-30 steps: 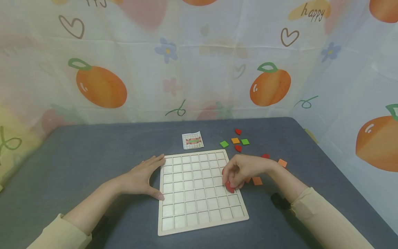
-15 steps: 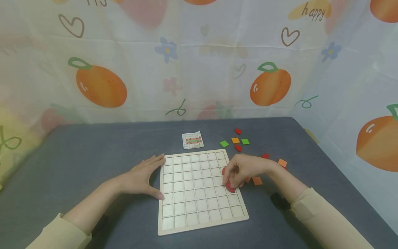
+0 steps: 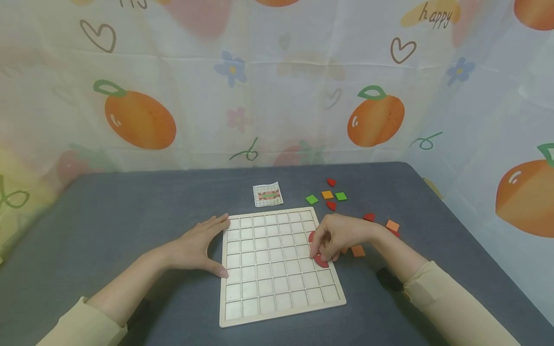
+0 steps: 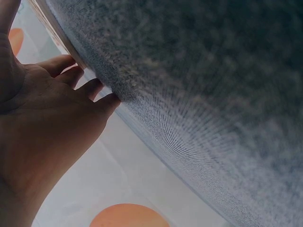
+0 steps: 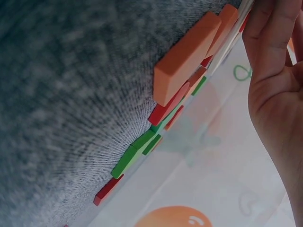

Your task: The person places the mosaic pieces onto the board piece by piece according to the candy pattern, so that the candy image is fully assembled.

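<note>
A pale wooden grid board (image 3: pixel 272 269) lies on the dark table. My left hand (image 3: pixel 195 247) rests along its left edge, fingers spread, with the thumb and a fingertip touching the frame; the left wrist view shows the same hand (image 4: pixel 57 104) at the board's edge. Over the board's right side, my right hand (image 3: pixel 339 235) has its thumb and fingers at a red piece (image 3: pixel 321 261) in the rightmost column; whether they still pinch it is hard to tell. Another red piece (image 3: pixel 311 236) shows just above, partly hidden. In the right wrist view the right hand's (image 5: pixel 279 71) fingertips are out of sight.
A small printed card (image 3: pixel 268 195) lies behind the board. Loose green (image 3: pixel 311 199), orange (image 3: pixel 358 251) and red (image 3: pixel 331 182) pieces are scattered behind and right of the board. A patterned cloth (image 3: pixel 294 96) stands behind the table.
The red piece under my right fingers has shifted slightly to the right and turned a little. Both hands otherwise stay nearly where they were.
</note>
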`<state>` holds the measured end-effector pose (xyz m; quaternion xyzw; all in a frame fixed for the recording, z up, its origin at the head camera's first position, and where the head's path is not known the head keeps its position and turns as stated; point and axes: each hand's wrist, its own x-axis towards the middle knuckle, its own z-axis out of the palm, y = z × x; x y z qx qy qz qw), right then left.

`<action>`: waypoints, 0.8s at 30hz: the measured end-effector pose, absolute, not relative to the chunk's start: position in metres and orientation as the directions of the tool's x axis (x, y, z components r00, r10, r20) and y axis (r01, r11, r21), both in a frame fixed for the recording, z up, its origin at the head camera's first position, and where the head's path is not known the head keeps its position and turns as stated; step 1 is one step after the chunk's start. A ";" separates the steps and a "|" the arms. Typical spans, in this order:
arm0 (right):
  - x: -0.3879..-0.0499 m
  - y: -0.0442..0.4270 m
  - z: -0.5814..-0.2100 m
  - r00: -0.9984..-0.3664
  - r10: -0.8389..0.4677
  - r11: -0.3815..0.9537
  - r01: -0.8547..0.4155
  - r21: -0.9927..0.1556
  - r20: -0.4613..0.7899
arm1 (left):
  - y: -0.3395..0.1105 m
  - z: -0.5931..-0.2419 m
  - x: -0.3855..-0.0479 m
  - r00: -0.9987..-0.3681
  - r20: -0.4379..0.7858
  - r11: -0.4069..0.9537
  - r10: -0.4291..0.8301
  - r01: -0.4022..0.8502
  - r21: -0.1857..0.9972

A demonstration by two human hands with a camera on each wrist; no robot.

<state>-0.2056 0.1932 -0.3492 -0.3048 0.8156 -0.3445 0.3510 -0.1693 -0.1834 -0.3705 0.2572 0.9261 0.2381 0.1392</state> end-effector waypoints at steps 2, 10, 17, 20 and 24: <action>-0.205 0.193 -0.349 -0.568 -0.743 0.574 -0.267 -0.774 -0.355 | -0.184 -0.370 -0.169 -0.827 -0.135 0.751 0.545 0.410 0.518; -0.203 0.191 -0.348 -0.586 -0.731 0.589 -0.285 -0.757 -0.349 | -0.184 -0.368 -0.168 -0.827 -0.140 0.747 0.545 0.403 0.529; -0.204 0.194 -0.347 -0.591 -0.731 0.570 -0.253 -0.782 -0.342 | -0.184 -0.369 -0.169 -0.828 -0.144 0.751 0.542 0.400 0.525; -0.206 0.198 -0.348 -0.570 -0.749 0.557 -0.262 -0.788 -0.339 | -0.184 -0.369 -0.169 -0.828 -0.141 0.751 0.543 0.403 0.524; -0.209 0.202 -0.350 -0.546 -0.762 0.557 -0.281 -0.781 -0.348 | -0.184 -0.370 -0.169 -0.827 -0.139 0.750 0.545 0.407 0.521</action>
